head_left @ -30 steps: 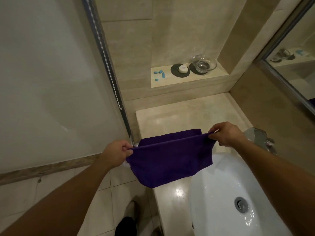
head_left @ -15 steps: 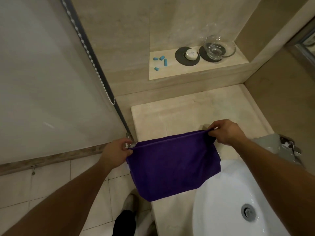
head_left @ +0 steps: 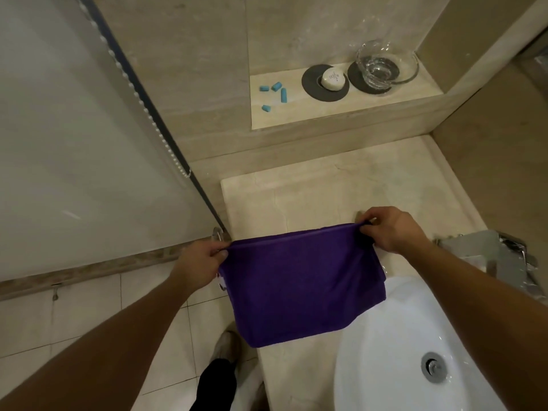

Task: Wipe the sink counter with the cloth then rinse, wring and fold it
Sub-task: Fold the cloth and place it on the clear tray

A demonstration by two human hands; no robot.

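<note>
A purple cloth (head_left: 302, 280) hangs centre frame over the worktop (head_left: 326, 188) edge, top corners pinched in the grip of left hand (head_left: 201, 259) and right hand (head_left: 391, 229). Print on the soap (head_left: 332, 79), upper right, is unreadable.

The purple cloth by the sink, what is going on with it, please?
A person holds the purple cloth up by its top edge, the left hand pinching one corner and the right hand the other. It hangs in front of the beige counter, next to the white sink, and looks already folded over once. It is not laid down yet.
</note>
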